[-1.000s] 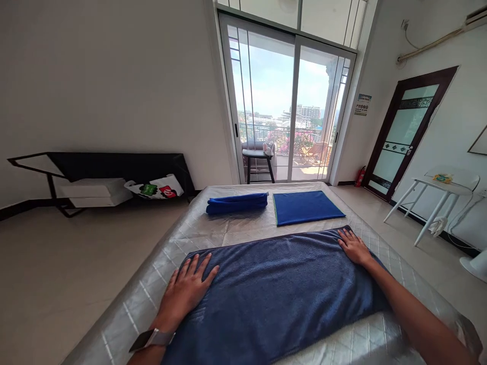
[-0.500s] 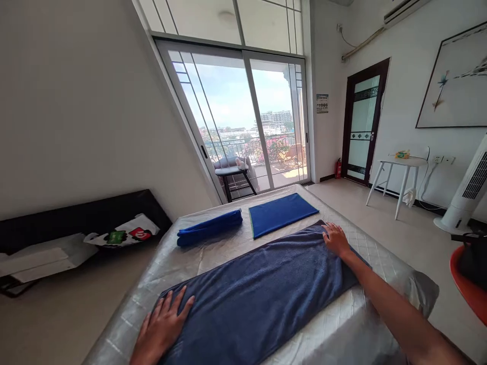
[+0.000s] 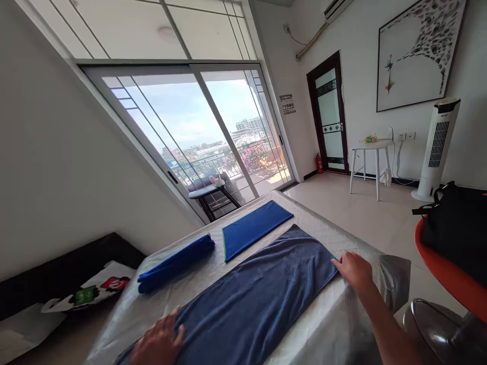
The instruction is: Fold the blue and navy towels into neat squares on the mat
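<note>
A long dark blue towel (image 3: 254, 294) lies spread over a mattress in a clear plastic cover (image 3: 323, 299). On its near left end rests my left hand (image 3: 160, 337), slightly blurred, fingers stretched out and the lower part cut off by the frame. My right hand (image 3: 353, 271) is closed at the towel's right corner, pinching the edge between thumb and fingers. Beyond the towel lies a flat, folded bright blue cloth (image 3: 254, 228) with a green edge. To the left of that is a rolled or narrowly folded blue cloth (image 3: 175, 263).
An orange-red chair (image 3: 437, 258) holding a black bag (image 3: 456, 228) stands at the right. Past the mattress are a sliding glass door (image 3: 182, 126) and a dark stool (image 3: 207, 192). A white tower fan (image 3: 439, 147) and white chair (image 3: 371, 146) stand by the right wall.
My right hand has moved from lying on the towel's far right part to its near right corner and closed there. The camera view has turned right and tilted.
</note>
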`<state>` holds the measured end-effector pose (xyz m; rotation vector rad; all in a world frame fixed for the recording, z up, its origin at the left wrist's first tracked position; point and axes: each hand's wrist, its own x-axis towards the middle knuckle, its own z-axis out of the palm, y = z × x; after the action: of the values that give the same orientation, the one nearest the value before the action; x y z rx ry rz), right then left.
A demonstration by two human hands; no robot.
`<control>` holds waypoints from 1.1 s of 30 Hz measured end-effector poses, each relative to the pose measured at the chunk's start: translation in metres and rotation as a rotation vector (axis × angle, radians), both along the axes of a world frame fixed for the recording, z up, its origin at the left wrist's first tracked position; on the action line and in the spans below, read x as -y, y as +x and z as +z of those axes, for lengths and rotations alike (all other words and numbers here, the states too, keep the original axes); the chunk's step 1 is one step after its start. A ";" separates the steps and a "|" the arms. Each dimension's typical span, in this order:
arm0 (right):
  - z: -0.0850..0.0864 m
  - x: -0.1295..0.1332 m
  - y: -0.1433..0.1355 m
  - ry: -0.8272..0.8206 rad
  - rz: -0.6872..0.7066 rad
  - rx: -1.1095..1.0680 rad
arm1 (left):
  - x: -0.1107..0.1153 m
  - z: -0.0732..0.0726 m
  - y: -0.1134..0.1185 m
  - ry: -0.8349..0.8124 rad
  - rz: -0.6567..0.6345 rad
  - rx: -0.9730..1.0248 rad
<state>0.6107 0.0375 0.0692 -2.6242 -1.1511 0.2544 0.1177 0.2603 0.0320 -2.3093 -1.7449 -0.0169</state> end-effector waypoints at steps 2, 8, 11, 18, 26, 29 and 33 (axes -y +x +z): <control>0.002 -0.003 -0.007 -0.015 0.029 -0.021 | 0.000 0.014 0.064 -0.052 -0.075 0.042; 0.002 -0.006 -0.019 0.065 0.089 -0.067 | -0.010 0.048 0.279 -0.344 -0.240 0.315; -0.002 -0.010 -0.026 0.220 0.110 -0.063 | -0.027 0.045 0.360 -0.387 -0.271 0.389; -0.012 -0.022 -0.059 0.470 0.284 -0.053 | -0.065 0.012 0.430 -0.507 -0.170 0.577; -0.007 -0.027 -0.105 0.513 0.551 -0.165 | -0.081 0.023 0.376 -0.623 -0.149 1.040; -0.006 -0.025 -0.117 0.542 0.666 -0.215 | -0.080 0.042 0.326 -0.628 -0.154 1.220; -0.007 -0.018 -0.142 0.588 0.850 -0.357 | -0.073 0.062 0.241 -0.609 -0.113 1.372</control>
<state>0.4691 0.0554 0.0627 -1.4188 -1.7894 0.4332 0.3587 0.3329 0.0938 -3.0986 -2.3003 -1.6408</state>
